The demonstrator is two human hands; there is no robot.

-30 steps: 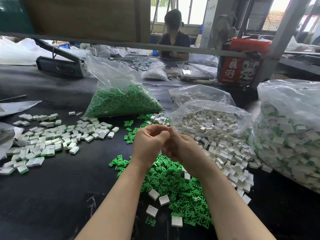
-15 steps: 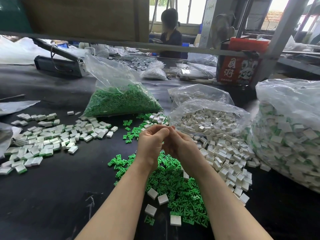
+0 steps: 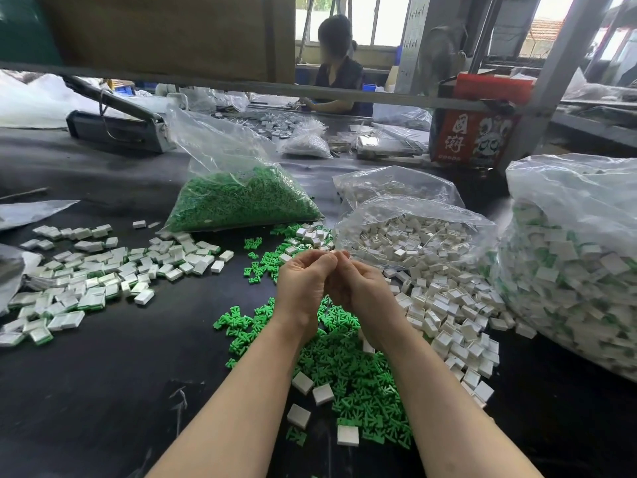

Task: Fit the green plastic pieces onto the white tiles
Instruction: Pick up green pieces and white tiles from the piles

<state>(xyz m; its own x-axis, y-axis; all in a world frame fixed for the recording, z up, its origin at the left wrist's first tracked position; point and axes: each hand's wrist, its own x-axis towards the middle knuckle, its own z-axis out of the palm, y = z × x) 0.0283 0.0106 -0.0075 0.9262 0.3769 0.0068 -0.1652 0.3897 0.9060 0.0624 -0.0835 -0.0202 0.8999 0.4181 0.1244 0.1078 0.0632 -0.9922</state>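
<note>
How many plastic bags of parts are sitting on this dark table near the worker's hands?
4. A bag of green pieces left of centre, a bag of white tiles beside it, a nearly empty bag behind that, and a big bag of assembled tiles at right. More lie farther back.

Little differs from a second ago: the left hand (image 3: 303,284) and right hand (image 3: 362,288) stay pressed together, fingertips now showing a sliver of a small white plastic tile (image 3: 333,252) pinched between them.
</note>
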